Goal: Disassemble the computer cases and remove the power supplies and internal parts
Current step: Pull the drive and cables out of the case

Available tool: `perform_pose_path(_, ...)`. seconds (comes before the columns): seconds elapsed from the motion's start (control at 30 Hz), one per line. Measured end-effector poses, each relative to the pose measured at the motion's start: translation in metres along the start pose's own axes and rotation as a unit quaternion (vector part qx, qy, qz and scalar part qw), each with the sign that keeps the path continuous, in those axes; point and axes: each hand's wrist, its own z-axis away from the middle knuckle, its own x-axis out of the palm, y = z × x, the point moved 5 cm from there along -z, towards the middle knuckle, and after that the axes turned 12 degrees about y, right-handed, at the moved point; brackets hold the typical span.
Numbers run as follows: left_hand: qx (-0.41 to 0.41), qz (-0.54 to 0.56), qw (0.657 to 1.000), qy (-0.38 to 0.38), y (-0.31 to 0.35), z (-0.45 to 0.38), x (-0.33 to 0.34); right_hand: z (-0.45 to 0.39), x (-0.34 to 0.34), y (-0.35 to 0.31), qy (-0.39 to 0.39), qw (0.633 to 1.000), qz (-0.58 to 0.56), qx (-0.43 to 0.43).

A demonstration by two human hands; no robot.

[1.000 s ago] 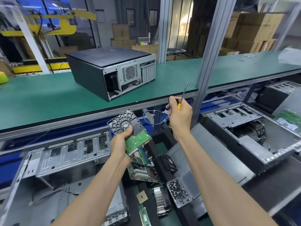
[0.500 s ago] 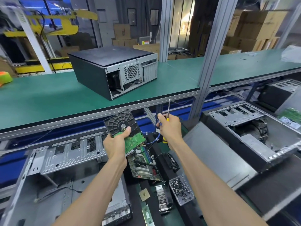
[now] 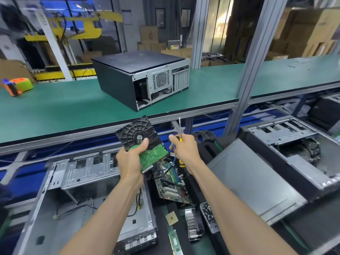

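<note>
left grip: my left hand (image 3: 131, 161) wraps the hard drive (image 3: 141, 142), thumb curled over its underside, fingers behind; circuit-board face toward me.
right grip: my right hand (image 3: 184, 150) is closed round the screwdriver (image 3: 180, 138), shaft pointing straight up out of the fist, yellow-black handle poking out below; thumb and forefinger also look to pinch the blue cable (image 3: 173, 161), hard to be sure.
drive position: held in the air, above the loose motherboard (image 3: 171, 184) and just right of the opened case (image 3: 88, 199) lying on the lower tabletop (image 3: 185, 245).
drive axis: long side runs upper-left to lower-right, tilted; black spindle end up, green board end down.
key relation: drive's lower-right connector end sits just beside my right fingers, blue cable hanging from that gap down toward the motherboard.
nearer hand: right, for the cable end; left only steadies.
judged step: freeing the cable from the drive, probably.
still waiting: closed black case (image 3: 143, 81) on the green upper tabletop (image 3: 55, 111), untouched by either hand.
</note>
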Motion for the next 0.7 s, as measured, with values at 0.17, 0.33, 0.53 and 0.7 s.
perform_pose_path(0.17, -0.138, 0.097, 0.97, -0.176, 0.005, 0.009, 0.041, 0.0, -0.005, -0.004, -0.053, 0.999, -0.01, 0.004)
perform_pose_path(0.33, -0.212, 0.107, 0.94, -0.243, -0.01, 0.018, 0.076, -0.003, -0.021, -0.004, -0.094, 0.994, -0.061, 0.017)
perform_pose_path(0.53, -0.248, 0.002, 0.913, -0.324, -0.031, 0.036, 0.106, -0.01, -0.049, 0.02, -0.141, 0.979, -0.116, 0.091)
perform_pose_path(0.7, -0.259, -0.047, 0.899, -0.351, -0.048, 0.039, 0.123, -0.025, -0.068, 0.043, -0.127, 0.98, -0.106, 0.108)
